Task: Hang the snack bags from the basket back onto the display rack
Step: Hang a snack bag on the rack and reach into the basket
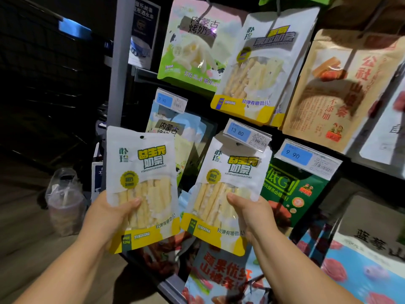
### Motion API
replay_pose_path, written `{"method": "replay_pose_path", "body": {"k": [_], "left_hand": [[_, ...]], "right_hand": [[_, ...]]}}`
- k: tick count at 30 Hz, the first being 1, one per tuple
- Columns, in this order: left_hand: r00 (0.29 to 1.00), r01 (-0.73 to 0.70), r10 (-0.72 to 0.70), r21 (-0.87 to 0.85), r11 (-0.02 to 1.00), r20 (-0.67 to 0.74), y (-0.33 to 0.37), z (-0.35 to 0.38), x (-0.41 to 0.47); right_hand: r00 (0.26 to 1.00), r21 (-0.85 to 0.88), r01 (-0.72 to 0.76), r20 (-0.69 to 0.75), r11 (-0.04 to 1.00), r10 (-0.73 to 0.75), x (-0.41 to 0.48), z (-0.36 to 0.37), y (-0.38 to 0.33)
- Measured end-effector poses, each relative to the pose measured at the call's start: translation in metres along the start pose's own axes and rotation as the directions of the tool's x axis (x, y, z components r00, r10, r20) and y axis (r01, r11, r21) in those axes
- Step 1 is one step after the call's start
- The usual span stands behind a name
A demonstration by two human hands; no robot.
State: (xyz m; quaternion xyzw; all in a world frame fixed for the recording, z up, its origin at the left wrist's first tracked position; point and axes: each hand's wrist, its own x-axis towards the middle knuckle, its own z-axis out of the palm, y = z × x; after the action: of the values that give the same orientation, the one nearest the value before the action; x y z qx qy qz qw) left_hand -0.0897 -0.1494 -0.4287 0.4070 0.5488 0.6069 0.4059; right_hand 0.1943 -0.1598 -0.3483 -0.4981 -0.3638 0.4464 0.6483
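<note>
Each hand holds one bag, so the step in hand appears to be threading the right snack bag (221, 194) onto its peg. It sits just at 5 o'clock of frame centre, its top edge tucked under the 13.80 price tag (247, 133). The tag hides the peg and the bag's hole, so I cannot tell whether it has caught. The right hand (252, 213) pinches this bag low on its right edge, thumb on the front and fingers out of sight behind. The bag's long axis leans, top toward 1 o'clock and yellow base toward 7 o'clock. To do it well, level the top so the hole meets the peg squarely, then slide straight back toward the display rack (118, 62). A grip nearer the top would probably stop the soft film buckling. The left hand (107, 218) grips the left snack bag (142, 185) the same way at 8 o'clock of centre. That bag stands nearly upright, its hang hole (142, 137) at 12 o'clock, print facing the camera. A matching bag (263, 69) hangs at 1 o'clock above.
</note>
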Motion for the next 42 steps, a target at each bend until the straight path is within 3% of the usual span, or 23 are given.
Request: {"method": "replay_pose_path", "body": {"k": [5, 10, 14, 18, 21, 23, 24, 26, 29, 37, 42], "left_hand": [[1.0, 0.025, -0.025, -0.016, 1.0, 0.012, -0.001, 0.003, 0.001], [0.997, 0.047, -0.042, -0.077, 0.996, 0.064, 0.001, 0.004, -0.001], [0.991, 0.058, -0.035, -0.18, 0.982, 0.131, 0.004, 0.001, -0.003], [0.976, 0.126, -0.06, -0.32, 0.939, 0.211, 0.009, 0.005, -0.009], [0.959, 0.165, -0.061, -0.371, 0.914, 0.276, 0.012, 0.008, -0.014], [0.947, 0.192, -0.07, -0.379, 0.905, 0.313, 0.015, 0.012, -0.018], [0.94, 0.21, -0.079, -0.383, 0.899, 0.331, 0.015, 0.014, -0.02], [0.928, 0.242, -0.095, -0.389, 0.889, 0.36, 0.015, 0.019, -0.023], [0.912, 0.266, -0.102, -0.383, 0.885, 0.397, 0.016, 0.024, -0.027], [0.907, 0.277, -0.113, -0.372, 0.886, 0.406, 0.02, 0.034, -0.037], [0.919, 0.26, -0.121, -0.347, 0.901, 0.374, 0.02, 0.039, -0.037]], "right_hand": [[1.0, -0.06, 0.007, -0.03, 0.998, -0.009, 0.004, -0.004, 0.0], [0.991, -0.253, -0.043, -0.135, 0.967, 0.009, 0.034, -0.003, 0.012], [0.992, -0.404, -0.016, -0.123, 0.915, -0.037, 0.055, -0.01, 0.029], [0.967, -0.603, 0.025, -0.188, 0.797, -0.173, 0.031, -0.009, 0.017], [0.871, -0.691, 0.14, -0.255, 0.71, -0.42, 0.009, -0.007, 0.015], [0.836, -0.727, 0.306, -0.104, 0.615, -0.539, -0.008, 0.0, 0.018], [0.864, -0.696, 0.365, 0.004, 0.619, -0.504, -0.015, 0.005, 0.021], [0.943, -0.598, 0.334, 0.199, 0.729, -0.269, -0.028, 0.017, 0.025], [0.928, -0.535, 0.185, 0.371, 0.824, 0.032, -0.04, 0.029, 0.031], [0.907, -0.386, 0.021, 0.395, 0.922, 0.145, -0.043, 0.036, 0.043], [0.939, -0.247, -0.075, 0.309, 0.966, 0.151, -0.047, 0.035, 0.045]]}}
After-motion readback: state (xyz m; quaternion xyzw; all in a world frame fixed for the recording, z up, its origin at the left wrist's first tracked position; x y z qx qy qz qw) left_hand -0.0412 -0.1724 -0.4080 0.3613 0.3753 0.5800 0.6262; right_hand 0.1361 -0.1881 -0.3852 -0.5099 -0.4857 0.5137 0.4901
